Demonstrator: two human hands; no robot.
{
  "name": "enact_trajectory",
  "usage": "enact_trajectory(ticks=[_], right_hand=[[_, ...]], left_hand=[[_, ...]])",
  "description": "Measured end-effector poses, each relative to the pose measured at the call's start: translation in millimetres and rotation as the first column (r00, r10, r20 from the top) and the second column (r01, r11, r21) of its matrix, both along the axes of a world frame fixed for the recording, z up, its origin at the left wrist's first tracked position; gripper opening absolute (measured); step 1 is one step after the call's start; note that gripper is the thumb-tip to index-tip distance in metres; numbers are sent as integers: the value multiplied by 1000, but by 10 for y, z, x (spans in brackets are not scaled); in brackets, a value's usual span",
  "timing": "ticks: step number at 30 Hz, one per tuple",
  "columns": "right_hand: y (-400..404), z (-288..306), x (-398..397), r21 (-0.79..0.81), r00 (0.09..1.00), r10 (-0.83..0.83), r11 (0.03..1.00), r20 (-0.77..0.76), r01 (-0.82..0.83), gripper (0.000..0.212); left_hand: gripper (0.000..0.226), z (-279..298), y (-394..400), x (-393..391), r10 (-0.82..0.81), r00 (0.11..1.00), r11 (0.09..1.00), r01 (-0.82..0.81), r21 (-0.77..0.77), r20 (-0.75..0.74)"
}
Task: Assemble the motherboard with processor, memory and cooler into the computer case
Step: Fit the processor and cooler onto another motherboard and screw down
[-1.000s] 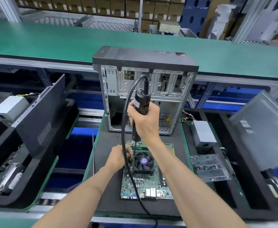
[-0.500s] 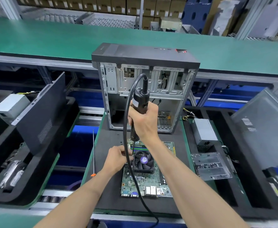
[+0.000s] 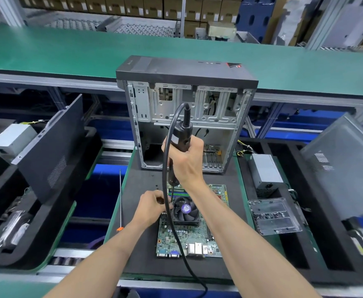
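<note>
mid-frame, the right hand (image 3: 185,162) grips a black corded electric screwdriver (image 3: 180,143) upright, while the left hand (image 3: 152,206) pinches near its tip, probably steadying a screw at the black finned cooler fan (image 3: 186,210).

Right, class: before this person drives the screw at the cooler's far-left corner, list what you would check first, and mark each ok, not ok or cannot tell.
1. Right hand grips the electric screwdriver upright: ok.
2. Bit seated in the screw head: cannot tell, the left hand hides the tip.
3. Left hand steadies the bit beside the cooler: ok.
4. Motherboard lies flat on the black foam mat: ok.
5. Screwdriver cable clear of the fan: not ok, it drapes along the cooler's left edge.
6. Computer case stands open behind, ready for the board: ok.
</note>
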State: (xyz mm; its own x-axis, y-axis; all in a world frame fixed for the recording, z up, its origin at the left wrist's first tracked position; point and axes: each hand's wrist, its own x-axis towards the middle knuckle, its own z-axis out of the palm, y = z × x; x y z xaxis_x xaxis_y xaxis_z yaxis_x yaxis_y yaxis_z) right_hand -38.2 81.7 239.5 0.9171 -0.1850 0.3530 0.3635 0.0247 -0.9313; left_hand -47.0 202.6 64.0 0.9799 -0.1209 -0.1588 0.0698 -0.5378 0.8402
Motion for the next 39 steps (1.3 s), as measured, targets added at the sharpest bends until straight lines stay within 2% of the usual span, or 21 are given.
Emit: enact_trajectory(ticks=[2,4,6,9,12,16,19,23,26,32,35,37,39], right_hand=[[-14,7,11,1,997,70,998,-14,-70,13],[-39,37,36,13,971,234,972,-42,-233,8],[-52,52,65,25,940,332,943,-74,-331,15],[-11,59,51,44,947,310,951,-87,-307,16],[46,45,41,25,954,290,957,-74,-289,17],[73,59,49,4,954,289,957,-74,-290,14],[82,90,42,-15,947,311,949,-80,-313,4],[105,104,33,-37,948,302,951,-100,-307,20],[116,112,10,-49,947,307,949,-93,-312,3],[54,110,9,-23,953,286,957,-100,-290,16],[-61,174,0,20,963,251,968,-96,-251,21],[-180,243,-4,39,976,210,977,-65,-208,18],[-316,327,-2,55,986,164,985,-35,-162,17]], left_hand=[[20,0,3,4,0,1000,1000,0,-1,0],[22,-10,2,-1,10,1000,1000,-10,-6,11],[26,-21,-5,-19,41,999,999,-41,-14,18],[29,-78,-11,-48,43,999,999,-43,8,33],[14,-119,-2,-50,34,999,999,-35,38,22],[20,-134,4,-9,49,998,996,-51,68,25],[19,-134,-2,13,49,998,996,-51,78,36],[17,-109,-1,17,55,996,994,-61,90,67],[17,-118,14,17,47,995,992,-57,111,90],[18,-40,-18,-15,28,998,988,-36,151,50],[7,60,-27,-45,28,994,972,-52,228,106],[17,143,-40,-73,51,987,967,-88,239,154],[24,230,-112,-95,-45,985,986,16,168,167]])
